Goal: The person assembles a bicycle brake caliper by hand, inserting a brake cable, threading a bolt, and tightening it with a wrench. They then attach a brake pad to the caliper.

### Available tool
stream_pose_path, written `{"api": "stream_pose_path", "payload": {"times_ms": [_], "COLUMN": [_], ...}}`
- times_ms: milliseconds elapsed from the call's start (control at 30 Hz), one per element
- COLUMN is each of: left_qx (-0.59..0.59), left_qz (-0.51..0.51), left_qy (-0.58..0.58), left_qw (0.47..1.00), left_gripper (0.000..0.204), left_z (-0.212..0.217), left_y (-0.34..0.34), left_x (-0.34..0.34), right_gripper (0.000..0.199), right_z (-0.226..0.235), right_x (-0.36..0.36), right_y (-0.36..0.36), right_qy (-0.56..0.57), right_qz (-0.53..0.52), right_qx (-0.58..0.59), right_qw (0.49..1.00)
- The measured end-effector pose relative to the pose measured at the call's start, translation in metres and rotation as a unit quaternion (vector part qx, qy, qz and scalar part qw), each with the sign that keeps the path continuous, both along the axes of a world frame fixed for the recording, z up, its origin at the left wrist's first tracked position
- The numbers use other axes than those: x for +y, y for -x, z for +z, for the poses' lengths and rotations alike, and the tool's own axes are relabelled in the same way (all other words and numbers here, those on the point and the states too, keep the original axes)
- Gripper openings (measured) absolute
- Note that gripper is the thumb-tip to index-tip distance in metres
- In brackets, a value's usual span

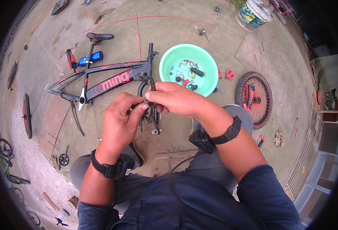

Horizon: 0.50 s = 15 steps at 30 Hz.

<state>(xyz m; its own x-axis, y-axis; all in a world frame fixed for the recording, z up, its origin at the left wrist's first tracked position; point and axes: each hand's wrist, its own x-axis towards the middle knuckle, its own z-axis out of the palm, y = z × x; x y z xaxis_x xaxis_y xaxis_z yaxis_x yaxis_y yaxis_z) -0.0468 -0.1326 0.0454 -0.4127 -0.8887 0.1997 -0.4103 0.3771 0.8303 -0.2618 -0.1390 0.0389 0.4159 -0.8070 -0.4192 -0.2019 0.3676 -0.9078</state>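
Note:
A black and red bicycle frame (111,82) lies in front of me. Its dark fork (154,120) points toward my knees. My left hand (119,117) is closed beside the fork, thumb and forefinger pinched together on something small that I cannot make out. From the other side, my right hand (176,99) closes round the upper part of the fork, with the thumb on top and the fingertips partly hidden behind it. The two hands nearly meet there. A curved black part shows just above the fingertips.
Right of the frame stands a light green basin (164,73) with small parts in it. Further right lie red pedals (229,74) and a wheel (271,96). A saddle (99,37), a blue bottle (96,57), a chain (77,120) and a crankset (64,159) are on the left. A bucket (249,19) stands behind.

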Motion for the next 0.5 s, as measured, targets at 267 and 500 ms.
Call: {"api": "stream_pose_path", "payload": {"times_ms": [267,500], "left_qx": [0.032,0.064], "left_qz": [-0.002,0.004], "left_qy": [-0.058,-0.087], "left_qw": [0.998,0.994], "left_gripper": [0.014,0.015], "left_z": [-0.0031,-0.0034], "left_y": [-0.0018,-0.0020], "left_x": [0.0004,0.0001], "right_gripper": [0.034,0.035], "right_z": [0.0021,0.0058], "right_x": [0.0002,0.0001], "right_y": [-0.0005,-0.0004], "right_qy": [0.006,0.007], "right_qz": [-0.001,-0.003], "right_qx": [-0.005,-0.012], "right_qw": [1.000,1.000]}}
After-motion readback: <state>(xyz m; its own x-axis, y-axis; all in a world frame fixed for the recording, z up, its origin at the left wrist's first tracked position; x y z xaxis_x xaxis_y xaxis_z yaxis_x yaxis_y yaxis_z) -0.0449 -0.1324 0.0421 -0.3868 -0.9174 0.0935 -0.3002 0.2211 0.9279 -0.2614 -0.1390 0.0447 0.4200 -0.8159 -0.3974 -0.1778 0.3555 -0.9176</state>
